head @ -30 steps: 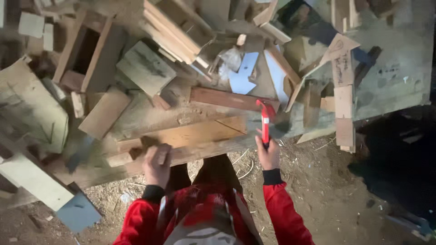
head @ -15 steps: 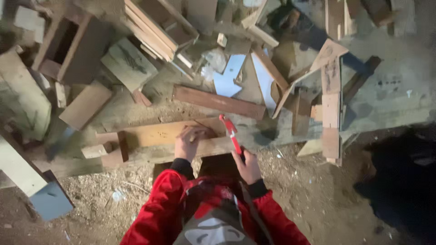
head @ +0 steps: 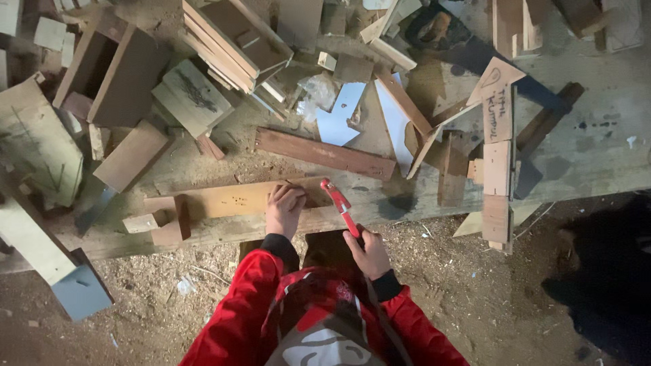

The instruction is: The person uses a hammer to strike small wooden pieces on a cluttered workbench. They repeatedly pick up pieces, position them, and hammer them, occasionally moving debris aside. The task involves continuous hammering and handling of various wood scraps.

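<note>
Gripping one red hammer point(head: 339, 203), right hand point(head: 369, 254) is fisted round its handle; head rests on one plank point(head: 234, 198) at the desk's point(head: 597, 156) near edge. Left hand point(head: 285, 210) presses curled on that plank.

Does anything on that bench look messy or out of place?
Yes. Offcuts and boards lie scattered at all angles across the workbench, and sawdust covers the ground. The left hand presses the light plank; the right hand grips a red hammer.
</note>
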